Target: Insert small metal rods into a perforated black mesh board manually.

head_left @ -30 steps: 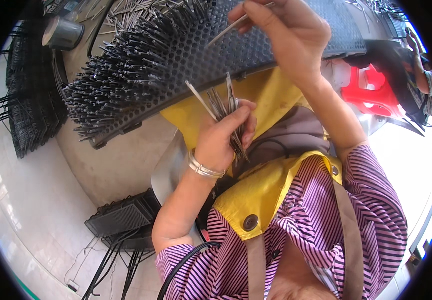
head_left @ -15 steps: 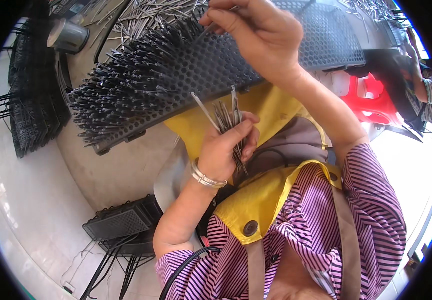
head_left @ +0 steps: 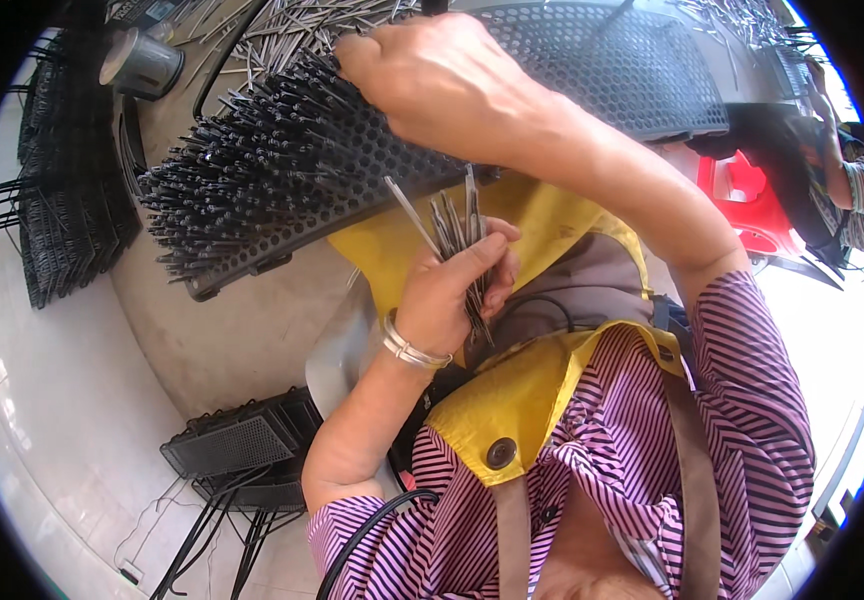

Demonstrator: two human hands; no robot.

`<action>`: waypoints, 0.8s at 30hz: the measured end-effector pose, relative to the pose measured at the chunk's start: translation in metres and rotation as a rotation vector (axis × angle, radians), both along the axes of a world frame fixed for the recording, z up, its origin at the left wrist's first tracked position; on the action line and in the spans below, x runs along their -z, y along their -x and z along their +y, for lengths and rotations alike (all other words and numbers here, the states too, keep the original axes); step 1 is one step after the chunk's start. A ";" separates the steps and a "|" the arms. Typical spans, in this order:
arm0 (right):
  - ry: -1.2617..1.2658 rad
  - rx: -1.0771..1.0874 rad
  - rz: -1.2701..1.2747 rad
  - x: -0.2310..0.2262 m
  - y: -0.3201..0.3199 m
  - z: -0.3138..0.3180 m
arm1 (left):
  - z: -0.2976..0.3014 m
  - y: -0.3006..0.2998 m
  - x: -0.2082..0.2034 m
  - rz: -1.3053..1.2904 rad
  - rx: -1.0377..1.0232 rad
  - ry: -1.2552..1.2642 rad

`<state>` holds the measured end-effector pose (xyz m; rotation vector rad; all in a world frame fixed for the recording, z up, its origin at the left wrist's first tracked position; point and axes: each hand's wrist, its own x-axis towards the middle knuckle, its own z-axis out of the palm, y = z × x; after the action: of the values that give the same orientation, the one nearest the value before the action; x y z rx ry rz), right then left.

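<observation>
My left hand [head_left: 442, 295] is closed round a bundle of thin metal rods [head_left: 448, 228], their upper ends fanning out above the thumb. In front of it lies a black perforated tray [head_left: 602, 75] with rows of round holes. Many dark, slender rods [head_left: 242, 180] stand upright in the holes of its left part. My right hand [head_left: 437, 80] reaches over the tray, back of the hand up, with its curled fingers at the far edge of the standing rods. What the fingertips hold, if anything, is hidden by the hand.
Loose metal rods [head_left: 297, 30] lie heaped on the table behind the tray, beside a metal cup [head_left: 142, 65]. Black racks stand at the left [head_left: 67, 190] and lower left [head_left: 242, 440]. Another person's arm [head_left: 860, 185] and a red stool [head_left: 742, 200] are at the right.
My right hand has moved left and down to the standing rods; half a second ago it pinched a thin rod above the tray. The left hand with its bundle has hardly moved.
</observation>
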<state>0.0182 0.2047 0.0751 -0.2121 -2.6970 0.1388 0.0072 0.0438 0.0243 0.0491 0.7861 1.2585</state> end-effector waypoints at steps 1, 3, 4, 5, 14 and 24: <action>-0.056 0.068 -0.271 -0.004 0.000 -0.001 | 0.001 0.000 0.000 0.004 0.003 -0.003; 0.010 0.106 -0.181 0.018 -0.006 0.003 | 0.002 0.000 -0.001 -0.004 0.011 -0.021; 0.081 0.136 -0.091 0.022 -0.008 0.003 | 0.002 0.000 -0.002 -0.013 0.011 -0.034; 0.080 0.133 -0.092 0.024 -0.014 0.003 | 0.002 0.000 -0.002 -0.014 0.009 -0.034; 1.203 0.153 -0.073 -0.004 -0.066 -0.024 | 0.000 0.003 -0.001 -0.032 0.008 -0.119; 1.062 0.230 0.114 0.002 -0.054 -0.008 | -0.001 0.005 0.001 -0.032 0.019 -0.153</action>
<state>0.0718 0.1966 0.0731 -0.7748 -2.1926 1.4360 0.0020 0.0433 0.0229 0.1600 0.6592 1.2969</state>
